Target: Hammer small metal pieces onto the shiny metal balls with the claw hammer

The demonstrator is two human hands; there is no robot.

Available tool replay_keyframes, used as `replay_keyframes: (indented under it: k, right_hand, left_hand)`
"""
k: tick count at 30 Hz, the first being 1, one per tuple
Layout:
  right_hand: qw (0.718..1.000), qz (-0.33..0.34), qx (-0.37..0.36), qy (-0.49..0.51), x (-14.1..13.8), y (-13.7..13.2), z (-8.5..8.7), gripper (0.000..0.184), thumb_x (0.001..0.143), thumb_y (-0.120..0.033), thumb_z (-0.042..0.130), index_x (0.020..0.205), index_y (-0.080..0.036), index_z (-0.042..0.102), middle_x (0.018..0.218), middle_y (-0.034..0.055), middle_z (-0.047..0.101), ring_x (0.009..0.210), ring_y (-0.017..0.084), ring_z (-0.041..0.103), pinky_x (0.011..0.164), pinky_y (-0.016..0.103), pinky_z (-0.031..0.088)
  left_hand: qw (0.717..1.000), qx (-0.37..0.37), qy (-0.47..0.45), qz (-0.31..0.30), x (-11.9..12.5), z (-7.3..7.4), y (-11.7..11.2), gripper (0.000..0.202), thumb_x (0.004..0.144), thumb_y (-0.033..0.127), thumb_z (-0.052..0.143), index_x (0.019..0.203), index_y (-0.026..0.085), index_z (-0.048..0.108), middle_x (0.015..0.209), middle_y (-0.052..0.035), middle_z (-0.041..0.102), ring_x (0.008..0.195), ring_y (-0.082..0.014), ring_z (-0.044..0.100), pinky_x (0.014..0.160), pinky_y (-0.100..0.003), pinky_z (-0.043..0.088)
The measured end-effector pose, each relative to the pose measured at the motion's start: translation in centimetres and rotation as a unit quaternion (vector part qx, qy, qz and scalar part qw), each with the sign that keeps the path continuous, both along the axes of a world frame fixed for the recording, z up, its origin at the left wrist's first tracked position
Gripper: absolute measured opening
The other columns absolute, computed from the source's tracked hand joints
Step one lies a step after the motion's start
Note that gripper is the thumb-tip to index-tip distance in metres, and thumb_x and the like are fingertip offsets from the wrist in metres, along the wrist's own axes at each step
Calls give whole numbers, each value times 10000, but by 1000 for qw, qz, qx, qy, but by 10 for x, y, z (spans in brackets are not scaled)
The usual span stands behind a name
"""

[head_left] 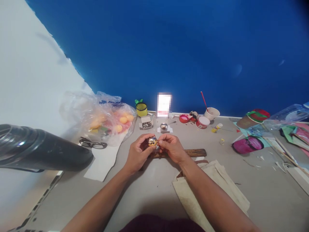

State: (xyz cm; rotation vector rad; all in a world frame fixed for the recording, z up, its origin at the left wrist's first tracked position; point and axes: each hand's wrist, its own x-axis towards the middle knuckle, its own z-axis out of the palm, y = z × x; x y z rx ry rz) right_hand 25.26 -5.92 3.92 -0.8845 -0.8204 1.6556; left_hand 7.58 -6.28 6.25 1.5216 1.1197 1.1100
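My left hand [137,154] and my right hand [172,147] meet over the grey floor, both with fingers closed round a small yellow ball [152,140] partly covered in shiny silver pieces. The left hand cups it from below and the left. My right hand pinches at its right side. Beneath the hands lies a brown wooden stick [193,152]. Farther back, a silver-covered ball [163,126] rests on a white paper, and a small open box of silver pieces [146,124] stands to its left.
A plastic bag of orange and yellow balls [109,120] and black scissors [93,143] lie left. A dark cylinder [41,148] juts in at far left. A cloth bag [212,183] lies by my right arm. Cups, a red lid, painted paper crafts sit along the blue wall.
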Motion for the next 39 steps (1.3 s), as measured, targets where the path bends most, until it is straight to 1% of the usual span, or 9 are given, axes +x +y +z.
replay_keyframes:
  k: [4,8,19,25,28,30,33,36,39]
  right_hand:
    - [1000,3,0,-28,3,1,1,398,575,-449,965,756,-177,737,662,-12,696,489,85,568,480,202,461]
    - [999,9,11,-43,5,1,2,373,586,-437,960,742,-177,743,676,-5,703,519,91,564,510,218,472]
    - [999,29,1,-45,8,3,4,359,569,-425,963,726,-174,758,641,-8,689,540,99,548,548,230,470]
    - [998,38,-4,-57,9,2,8,352,588,-422,948,722,-170,743,667,2,706,544,101,577,547,225,488]
    - [996,47,-8,-69,8,0,9,342,620,-424,922,723,-170,718,676,8,710,551,121,611,543,242,517]
    - [995,39,-14,-95,6,0,8,333,627,-411,913,712,-172,697,648,0,695,536,128,615,519,242,516]
    - [992,24,-9,-122,4,1,7,345,596,-389,930,688,-171,678,608,-15,670,513,120,600,492,224,497]
    - [996,3,-3,-94,6,3,6,383,593,-437,936,727,-172,695,680,-6,702,547,124,633,538,243,539]
    - [999,-17,2,-51,9,4,4,409,594,-465,944,745,-179,692,698,-10,699,542,119,635,548,255,555]
  left_hand:
    - [999,37,36,12,0,-1,0,342,814,301,757,1139,195,742,1165,-79,740,1043,-236,708,963,-376,563]
    - [996,68,54,12,-1,-5,1,320,819,286,751,1128,204,746,1168,-73,734,1060,-226,697,984,-370,548]
    - [995,70,65,8,0,-4,0,307,823,274,745,1122,203,748,1162,-75,736,1044,-218,693,983,-372,545]
    - [993,92,70,12,-1,-7,1,287,820,259,748,1102,213,751,1146,-71,737,1040,-217,693,985,-380,551]
    - [992,102,76,19,0,-7,-1,277,801,228,746,1077,216,760,1140,-73,737,1060,-226,691,978,-376,556]
    - [992,101,74,28,2,-4,-4,273,795,233,753,1067,214,764,1138,-76,734,1044,-227,695,954,-364,566]
    - [995,84,52,28,5,5,-10,286,797,278,775,1073,207,759,1144,-83,726,1019,-224,698,910,-342,580]
    - [997,63,-1,32,5,14,-12,305,783,289,790,1067,189,746,1127,-80,723,990,-211,698,878,-322,590]
    - [998,17,-48,38,-1,16,-7,375,771,311,800,1110,173,722,1095,-72,723,854,-179,691,744,-294,602]
